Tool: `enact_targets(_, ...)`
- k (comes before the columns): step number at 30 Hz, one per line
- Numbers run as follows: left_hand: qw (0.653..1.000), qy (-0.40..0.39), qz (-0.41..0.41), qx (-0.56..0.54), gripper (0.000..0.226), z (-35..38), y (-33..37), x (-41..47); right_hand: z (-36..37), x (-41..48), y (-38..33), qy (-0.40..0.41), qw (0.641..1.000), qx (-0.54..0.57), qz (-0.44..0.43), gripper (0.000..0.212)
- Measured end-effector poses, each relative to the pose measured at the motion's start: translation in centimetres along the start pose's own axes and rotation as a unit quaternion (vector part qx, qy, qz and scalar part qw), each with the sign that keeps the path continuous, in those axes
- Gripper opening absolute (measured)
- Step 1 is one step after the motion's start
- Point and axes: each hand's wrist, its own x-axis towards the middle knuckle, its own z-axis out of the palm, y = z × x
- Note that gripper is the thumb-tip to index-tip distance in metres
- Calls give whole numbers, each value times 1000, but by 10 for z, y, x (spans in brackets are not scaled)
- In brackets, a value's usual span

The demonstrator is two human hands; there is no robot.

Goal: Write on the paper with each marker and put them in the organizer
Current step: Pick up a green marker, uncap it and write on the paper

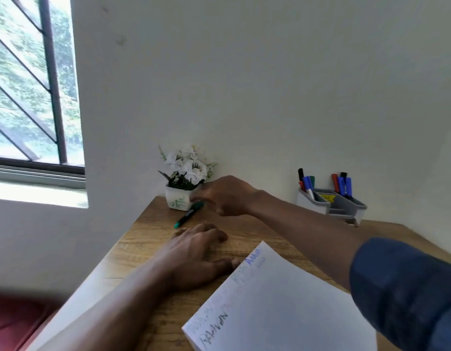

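Observation:
A green marker (188, 215) lies on the wooden desk (148, 231) beside a white flower pot. My right hand (227, 196) reaches across to it, fingers loosely extended at the marker's far end, touching or just short of it; no grip shows. My left hand (196, 252) rests flat on the desk, its thumb at the corner of the white paper (277, 307), which bears several lines of coloured writing along its left edge. The grey organizer (332, 202) stands at the back right against the wall, holding several blue, red, black and green markers.
A white pot of white artificial flowers (180, 196) stands at the desk's back left corner, right by the marker. The white wall runs behind the desk. A barred window (34, 97) is at the left. Something red (14, 323) sits below the desk's left edge.

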Motion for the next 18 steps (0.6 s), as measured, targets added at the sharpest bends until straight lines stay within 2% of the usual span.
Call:
enact_targets(4, 1000, 1, -3, 3, 80, 1, -1, 1, 6, 23, -16, -51, 990, -93, -95, 41)
enact_targets(8, 1000, 6, 0, 7, 77, 1, 0, 1, 8, 23, -19, -65, 986, -132, -78, 35)
enact_targets(12, 1000, 1, 1, 5, 81, 1, -1, 0, 12, 9, -13, -82, 990, -108, -44, 37)
enact_targets(14, 1000, 6, 7, 6, 82, 2, -1, 0, 7, -7, -6, -62, 994, -84, -13, 38)
enact_targets(16, 1000, 13, 13, 3, 81, 2, -2, 0, 1, -29, -1, -4, 998, -19, 59, 33)
enact_targets(17, 1000, 16, 17, 3, 80, 2, -2, 0, -2, -40, -2, 52, 990, 50, 121, 27)
enact_targets(18, 1000, 21, 19, 2, 79, 2, -2, 0, -7, -50, -6, 123, 960, 155, 198, 21)
